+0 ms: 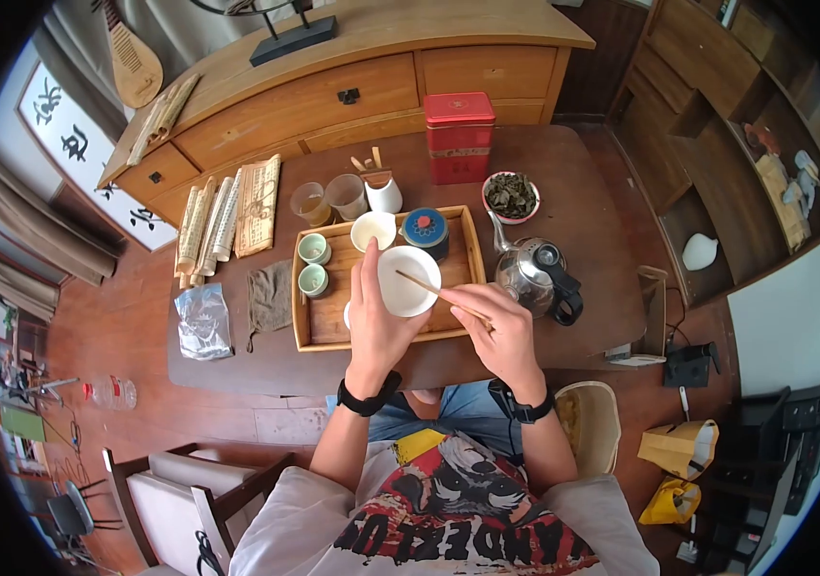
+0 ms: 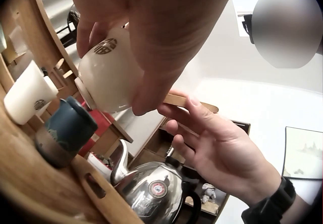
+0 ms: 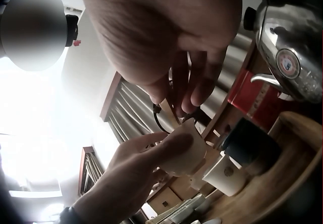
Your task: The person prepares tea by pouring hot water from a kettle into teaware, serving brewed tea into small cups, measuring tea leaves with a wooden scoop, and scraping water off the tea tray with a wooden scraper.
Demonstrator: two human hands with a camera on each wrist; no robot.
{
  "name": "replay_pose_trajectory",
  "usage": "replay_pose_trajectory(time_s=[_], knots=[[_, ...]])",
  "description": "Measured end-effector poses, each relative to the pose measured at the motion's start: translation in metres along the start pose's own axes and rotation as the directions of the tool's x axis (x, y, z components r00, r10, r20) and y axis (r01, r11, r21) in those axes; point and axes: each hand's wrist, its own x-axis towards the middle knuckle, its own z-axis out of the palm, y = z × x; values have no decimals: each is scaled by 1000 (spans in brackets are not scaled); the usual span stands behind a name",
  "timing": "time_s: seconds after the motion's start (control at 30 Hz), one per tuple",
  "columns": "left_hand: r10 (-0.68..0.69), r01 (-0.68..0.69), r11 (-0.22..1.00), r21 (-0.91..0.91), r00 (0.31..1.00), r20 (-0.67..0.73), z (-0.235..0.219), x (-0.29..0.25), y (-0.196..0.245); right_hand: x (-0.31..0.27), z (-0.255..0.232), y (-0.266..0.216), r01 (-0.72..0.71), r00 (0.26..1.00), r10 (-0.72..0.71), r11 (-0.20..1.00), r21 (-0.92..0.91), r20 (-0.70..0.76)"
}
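My left hand [image 1: 376,326] grips a white tea bowl [image 1: 410,288] by its rim, thumb and fingers on opposite sides. The bowl is raised over the wooden tray [image 1: 319,347] and tilted. A brown emblem marks its outside in the left wrist view. My right hand [image 1: 501,331] pinches a thin wooden tea stick [image 1: 417,281], whose tip reaches inside the bowl. On the tray stand a white pitcher [image 1: 373,230], a blue lidded jar [image 1: 424,230] and two pale green cups [image 1: 314,249]. A white thing on the tray is mostly hidden behind my left hand.
A steel kettle [image 1: 532,272] stands right of the tray, near my right hand. Behind are a bowl of tea leaves [image 1: 513,198], a red tin [image 1: 459,139], glasses [image 1: 346,196] and a white tool holder [image 1: 384,196]. Left lie a cloth [image 1: 269,294] and plastic bag [image 1: 204,322].
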Motion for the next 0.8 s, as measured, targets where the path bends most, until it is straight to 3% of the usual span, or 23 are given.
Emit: replay_pose_trajectory(time_s=[0.07,0.17,0.5,0.57,0.7,0.8], knots=[[87,-87,996,-33,996,-16,0,15,9,4,-7,-6,89,994,-97,985,-150,-51],[202,-201,979,-33,978,45,5,41,19,14,-14,-9,139,975,-174,962,-234,-138],[331,-339,941,-10,910,251,44,117,46,34,-37,13,91,920,-227,917,-388,-321],[372,-385,923,-2,890,264,54,124,50,36,-43,23,97,874,-288,893,-440,-392],[360,-387,922,25,880,310,66,136,51,39,-50,26,26,831,-238,920,-392,-503],[387,-414,910,14,864,323,72,141,48,42,-50,28,29,857,-116,983,-179,-503]])
